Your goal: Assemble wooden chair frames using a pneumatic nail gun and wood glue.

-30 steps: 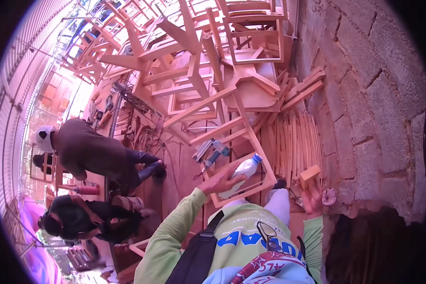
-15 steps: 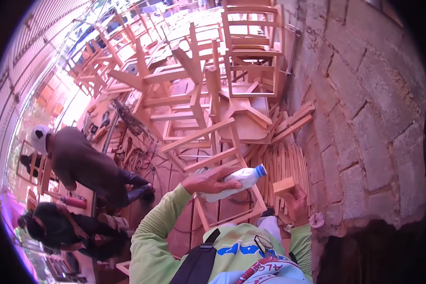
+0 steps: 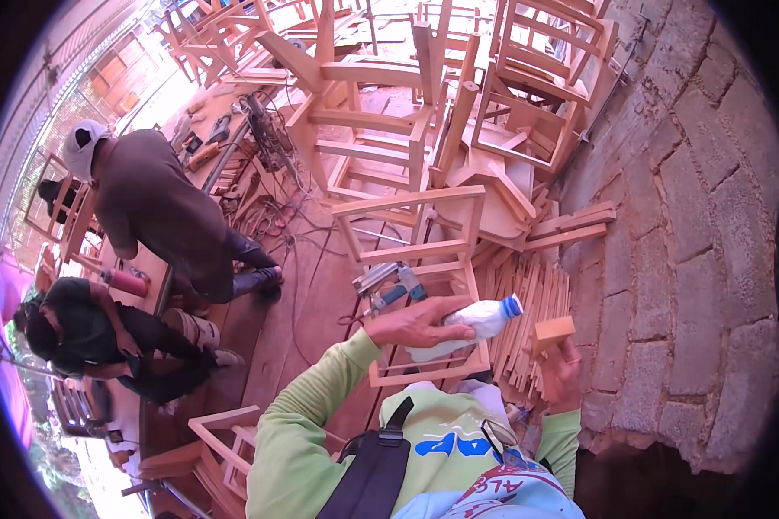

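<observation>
My left hand (image 3: 420, 323) is wrapped round a clear plastic bottle (image 3: 486, 320) with a blue cap and whitish contents, tilted so that its cap points right. In my right hand (image 3: 562, 374), a small tan block (image 3: 553, 330), wooden-looking, is held up between thumb and fingers. Both hands are in front of my body, above a light wooden chair frame (image 3: 407, 253) on the floor. A teal and grey power tool (image 3: 409, 283) lies within that frame, just beyond my left hand; part of it is hidden.
Stacked wooden chairs (image 3: 545, 78) and unfinished frames (image 3: 372, 121) fill the far side. Thin wood strips (image 3: 528, 320) lie beside a block wall (image 3: 684, 285) on the right. Two people work at the left, one in a brown top (image 3: 160, 190). Cables (image 3: 294, 259) cross the plank floor.
My view has swung left and down, so the chairs appear higher and farther right. Both hands keep hold of the bottle and the block. The power tool now shows beyond my left hand.
</observation>
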Motion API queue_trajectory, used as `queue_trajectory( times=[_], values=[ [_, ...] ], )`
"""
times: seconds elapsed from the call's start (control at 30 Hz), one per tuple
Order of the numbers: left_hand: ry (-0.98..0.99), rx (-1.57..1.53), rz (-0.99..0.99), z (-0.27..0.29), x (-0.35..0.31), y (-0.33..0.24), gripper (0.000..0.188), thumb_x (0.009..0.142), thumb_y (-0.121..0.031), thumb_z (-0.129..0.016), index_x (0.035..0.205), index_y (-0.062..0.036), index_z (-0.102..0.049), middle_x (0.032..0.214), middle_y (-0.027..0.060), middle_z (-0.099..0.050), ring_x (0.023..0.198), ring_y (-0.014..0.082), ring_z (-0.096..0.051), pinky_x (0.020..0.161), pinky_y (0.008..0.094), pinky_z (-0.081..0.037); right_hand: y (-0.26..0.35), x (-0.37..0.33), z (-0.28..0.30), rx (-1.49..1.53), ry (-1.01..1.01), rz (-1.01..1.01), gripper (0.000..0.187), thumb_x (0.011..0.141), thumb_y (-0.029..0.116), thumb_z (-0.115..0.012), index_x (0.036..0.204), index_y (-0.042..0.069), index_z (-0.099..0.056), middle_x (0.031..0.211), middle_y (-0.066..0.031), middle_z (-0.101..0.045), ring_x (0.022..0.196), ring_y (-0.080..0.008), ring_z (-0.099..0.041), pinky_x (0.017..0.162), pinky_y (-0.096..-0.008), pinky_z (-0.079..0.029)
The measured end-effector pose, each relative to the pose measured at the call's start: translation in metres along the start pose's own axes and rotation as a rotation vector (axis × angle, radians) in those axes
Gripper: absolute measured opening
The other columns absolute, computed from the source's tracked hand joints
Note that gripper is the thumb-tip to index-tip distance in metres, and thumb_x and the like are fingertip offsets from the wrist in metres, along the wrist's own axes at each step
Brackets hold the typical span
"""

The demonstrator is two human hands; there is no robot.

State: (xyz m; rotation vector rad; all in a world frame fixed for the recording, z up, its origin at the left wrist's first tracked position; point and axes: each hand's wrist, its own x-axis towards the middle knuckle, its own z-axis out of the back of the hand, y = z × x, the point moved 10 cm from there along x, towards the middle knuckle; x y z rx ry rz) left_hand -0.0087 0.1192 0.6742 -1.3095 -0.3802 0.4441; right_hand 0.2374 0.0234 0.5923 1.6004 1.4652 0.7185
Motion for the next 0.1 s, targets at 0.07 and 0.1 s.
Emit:
queue_trajectory(
  times=[0.07,0.1],
  values=[
    [0.027,0.029,0.033,0.008,-0.01,-0.01,0.046,0.1,-0.041,-0.065,0.121,-0.0015,-0.056,0.104,0.0131,-0.063,0.098,0.021,-0.059,0.088,0.0368,-0.047,0.014,0.009,-0.027,-0.11,0.057,0.043,0.032,0.099,0.005,-0.06,0.129,-0.003,-0.057,0.117,-0.01,-0.066,0.11,-0.0237,-0.066,0.097,-0.0516,-0.058],
    [0.046,0.06,0.053,0.015,-0.012,-0.02,0.042,0.101,-0.041,-0.064,0.118,-0.0038,-0.056,0.101,0.0087,-0.06,0.095,0.0185,-0.056,0.086,0.0348,-0.045,0.025,0.01,-0.044,-0.168,0.081,0.065,0.035,0.099,0.007,-0.061,0.132,-0.003,-0.055,0.117,-0.0109,-0.066,0.11,-0.0245,-0.066,0.097,-0.0514,-0.058]
  ],
)
